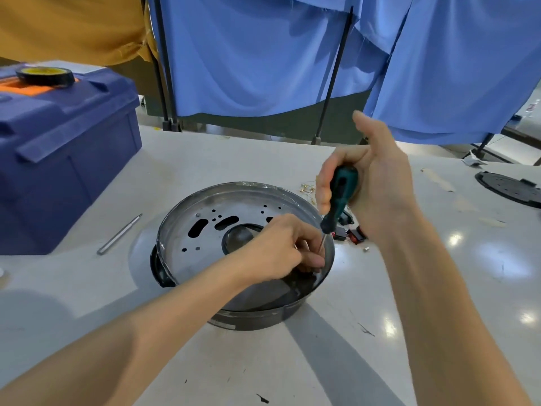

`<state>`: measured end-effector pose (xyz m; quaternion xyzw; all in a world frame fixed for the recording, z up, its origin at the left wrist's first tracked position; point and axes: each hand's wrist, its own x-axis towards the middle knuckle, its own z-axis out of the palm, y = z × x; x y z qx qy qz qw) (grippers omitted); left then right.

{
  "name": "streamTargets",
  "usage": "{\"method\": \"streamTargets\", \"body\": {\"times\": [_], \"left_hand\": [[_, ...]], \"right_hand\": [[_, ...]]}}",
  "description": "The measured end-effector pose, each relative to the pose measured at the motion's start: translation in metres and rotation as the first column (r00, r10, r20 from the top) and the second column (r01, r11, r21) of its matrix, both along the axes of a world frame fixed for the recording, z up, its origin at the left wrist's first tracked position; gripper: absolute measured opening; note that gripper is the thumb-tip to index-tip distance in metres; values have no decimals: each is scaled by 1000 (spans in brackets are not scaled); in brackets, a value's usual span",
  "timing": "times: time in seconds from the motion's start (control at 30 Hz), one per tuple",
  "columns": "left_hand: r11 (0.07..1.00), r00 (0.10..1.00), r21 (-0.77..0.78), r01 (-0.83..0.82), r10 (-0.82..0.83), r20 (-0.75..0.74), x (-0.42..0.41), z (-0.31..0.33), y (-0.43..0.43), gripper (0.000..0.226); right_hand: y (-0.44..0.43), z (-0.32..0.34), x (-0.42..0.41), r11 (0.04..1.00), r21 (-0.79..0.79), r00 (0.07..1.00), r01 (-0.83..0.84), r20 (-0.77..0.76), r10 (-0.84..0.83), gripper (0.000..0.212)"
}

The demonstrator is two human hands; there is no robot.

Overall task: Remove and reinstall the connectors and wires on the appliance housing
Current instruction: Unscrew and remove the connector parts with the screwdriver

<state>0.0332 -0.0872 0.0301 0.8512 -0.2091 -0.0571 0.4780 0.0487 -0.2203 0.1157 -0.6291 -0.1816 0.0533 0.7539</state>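
Note:
A round grey metal appliance housing [202,230] with slots and holes in its floor lies on the white table. My right hand [371,183] grips a green-and-black screwdriver [341,200], held upright, its thin shaft pointing down into the housing's right inner side. My left hand [281,250] reaches into the housing there, fingers curled around the shaft near the tip, which they hide. Black and red connectors [351,232] lie on the table just right of the housing, partly behind my right wrist.
A blue toolbox [61,159] with a roll of tape [45,75] on top stands at the left. A metal rod [120,234] lies beside it. A black round plate [510,189] sits far right. Small brass bits [307,189] lie behind the housing. Blue cloth hangs behind.

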Motion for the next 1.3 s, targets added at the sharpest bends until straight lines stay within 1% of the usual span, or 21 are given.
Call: {"method": "streamTargets", "body": {"times": [0.03,0.1,0.2,0.27,0.3,0.37,0.43,0.53,0.63,0.73,0.8,0.83,0.87,0.93,1.0,1.03,1.1,1.2,1.23,1.27,1.3], "left_hand": [[1000,1000,5,3,-4,2,1,-1,0,10],[1000,1000,7,12,-12,-8,3,-1,0,10],[1000,999,-23,20,-21,-41,2,0,1,10],[999,998,-35,26,-28,-50,1,-1,4,7],[999,998,-43,32,-35,-57,1,-1,5,5],[997,997,-63,40,-44,-71,0,-1,7,6],[996,998,-76,36,-40,-57,-3,0,7,15],[989,998,-148,30,-37,-48,-7,4,5,11],[945,999,-325,25,-32,-16,-8,11,0,17],[885,997,-462,59,-71,-9,-8,13,1,22],[859,995,-507,63,-91,-30,-9,13,2,23],[852,994,-520,62,-100,-45,-10,14,2,22],[847,993,-528,60,-107,-59,-10,14,2,20],[841,987,-539,51,-125,-102,-11,15,3,16],[848,979,-528,42,-140,-147,-10,16,3,17],[859,977,-509,46,-145,-156,-10,16,3,17],[875,973,-479,64,-163,-166,-10,17,1,18],[869,963,-491,68,-186,-195,-12,17,1,19],[865,961,-497,64,-187,-202,-13,16,2,19],[862,961,-504,60,-186,-205,-13,15,4,19],[857,961,-512,54,-183,-205,-14,15,5,19]], "right_hand": [[-5,6,7,992,-40,993,-119,0,119,69],[-8,14,19,966,-70,969,-248,-4,248,70],[4,8,22,881,0,877,-473,-100,470,67],[11,-3,18,836,54,828,-546,-117,548,66],[13,-6,17,848,50,842,-527,-102,530,66],[16,-8,10,915,19,914,-402,-43,403,66],[19,-7,3,977,20,977,-212,6,212,63],[22,-9,-5,997,43,996,69,50,-71,56],[27,-12,-11,946,69,941,318,96,-324,51],[35,-17,-14,839,109,830,533,126,-543,48],[38,-20,-15,784,121,771,609,142,-621,53],[38,-21,-16,779,122,766,615,142,-627,57],[36,-21,-16,792,116,781,600,129,-611,60],[27,-16,-14,869,73,867,490,67,-495,59],[13,-6,-6,972,-43,973,232,21,-231,61],[6,1,-2,995,-79,998,66,0,-66,66],[-4,12,7,979,-67,981,-195,-31,193,73],[-1,14,10,881,-32,881,-473,-52,471,69],[1,12,9,855,-7,853,-519,-57,518,69],[2,10,8,854,7,852,-521,-56,520,69],[2,9,6,879,5,877,-478,-52,477,70]]}}
